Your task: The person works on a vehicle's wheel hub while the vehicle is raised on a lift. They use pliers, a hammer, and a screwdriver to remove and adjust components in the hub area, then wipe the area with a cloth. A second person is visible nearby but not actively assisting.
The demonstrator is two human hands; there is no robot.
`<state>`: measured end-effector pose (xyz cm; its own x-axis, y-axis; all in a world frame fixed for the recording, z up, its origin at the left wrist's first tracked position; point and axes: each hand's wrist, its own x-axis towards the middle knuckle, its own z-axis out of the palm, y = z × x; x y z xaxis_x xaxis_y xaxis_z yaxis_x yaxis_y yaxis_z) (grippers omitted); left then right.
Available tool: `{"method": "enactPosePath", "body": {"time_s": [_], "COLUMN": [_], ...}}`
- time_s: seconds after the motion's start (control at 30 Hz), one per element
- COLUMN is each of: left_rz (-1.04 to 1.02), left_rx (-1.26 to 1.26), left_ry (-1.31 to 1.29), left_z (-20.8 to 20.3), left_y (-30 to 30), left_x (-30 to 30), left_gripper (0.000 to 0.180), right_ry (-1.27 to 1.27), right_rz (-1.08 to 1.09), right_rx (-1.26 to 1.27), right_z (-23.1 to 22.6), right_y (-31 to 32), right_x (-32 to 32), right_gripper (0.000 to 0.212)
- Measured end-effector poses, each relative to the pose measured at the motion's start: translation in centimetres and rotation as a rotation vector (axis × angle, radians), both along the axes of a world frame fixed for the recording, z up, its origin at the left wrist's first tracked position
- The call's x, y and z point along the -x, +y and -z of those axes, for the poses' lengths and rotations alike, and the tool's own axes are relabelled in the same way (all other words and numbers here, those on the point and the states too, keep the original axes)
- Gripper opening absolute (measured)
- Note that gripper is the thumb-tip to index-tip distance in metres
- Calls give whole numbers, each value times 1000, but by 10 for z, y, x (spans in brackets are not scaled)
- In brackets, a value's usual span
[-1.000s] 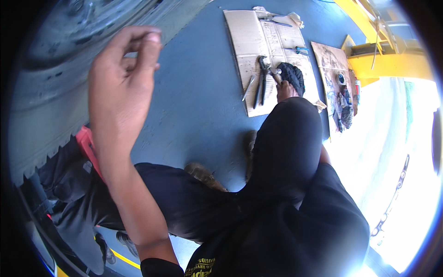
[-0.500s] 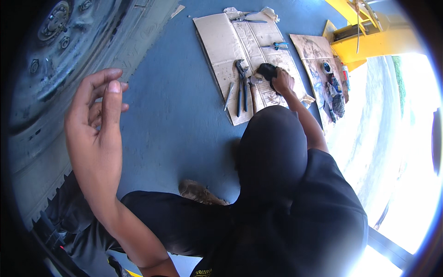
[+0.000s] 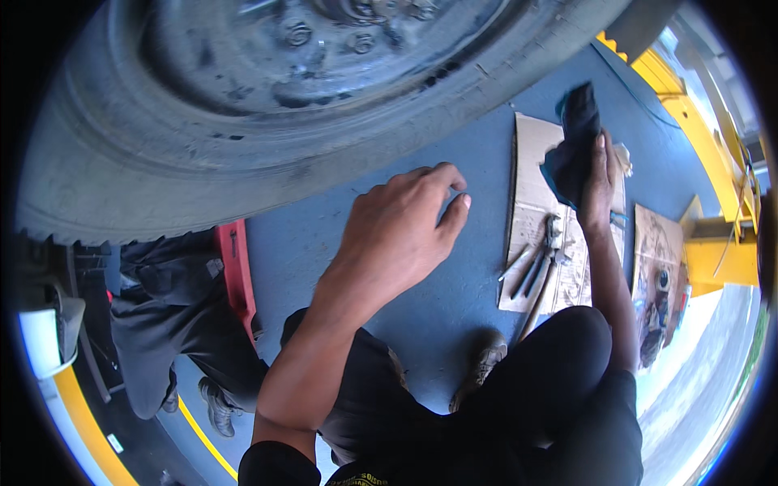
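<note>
My right hand grips a black cloth with teal edging, held up above a flattened cardboard sheet. My left hand hangs in mid-air below the large wheel, holding nothing, its fingers bent and the thumb apart. On the cardboard lie black-handled pliers, a hammer with a wooden handle and a thin metal tool. Part of a blue-handled tool shows behind my right forearm.
Another person's legs are at the left, beside a red panel. A second cardboard piece with a can and dark rags lies at the right, near a yellow metal frame. The tyre overhangs the blue floor.
My right hand has lifted the black cloth off the cardboard. My left hand has moved right in the view, which has swung toward the wheel. The other person's legs show more fully.
</note>
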<state>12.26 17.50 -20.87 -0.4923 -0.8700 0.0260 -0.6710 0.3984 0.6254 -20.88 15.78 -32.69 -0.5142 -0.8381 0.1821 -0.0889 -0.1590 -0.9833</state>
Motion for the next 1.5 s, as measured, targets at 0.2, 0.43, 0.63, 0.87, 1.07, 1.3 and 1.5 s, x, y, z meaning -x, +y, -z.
{"method": "enactPosePath", "body": {"time_s": [0.2,0.43,0.63,0.87,1.07,1.3,1.5], "left_rz": [-101,-368,-434,-202,-8,178,139], "left_rx": [-48,-100,-470,1,-17,53,67], "left_ry": [-37,318,980,533,135,-56,-244], "left_z": [-2,-7,-20,-7,-43,-64,-45], "left_y": [1,-16,-15,-18,29,81,71], "left_x": [-13,-38,-55,-58,-20,27,75], "left_gripper": [19,28,37,39,42,37,39], "right_ry": [172,-652,-793,383,986,682,526], "right_rz": [-123,-416,-518,-591,209,447,1152], "right_rx": [434,278,76,-107,-84,-637,-1117], "right_z": [-85,-97,-85,-97,-36,136,196], "right_y": [-46,-36,-26,-39,47,259,468], "right_x": [-123,-177,-168,-123,-24,136,321], "right_gripper": [45,52,65,44,38,31,28]}}
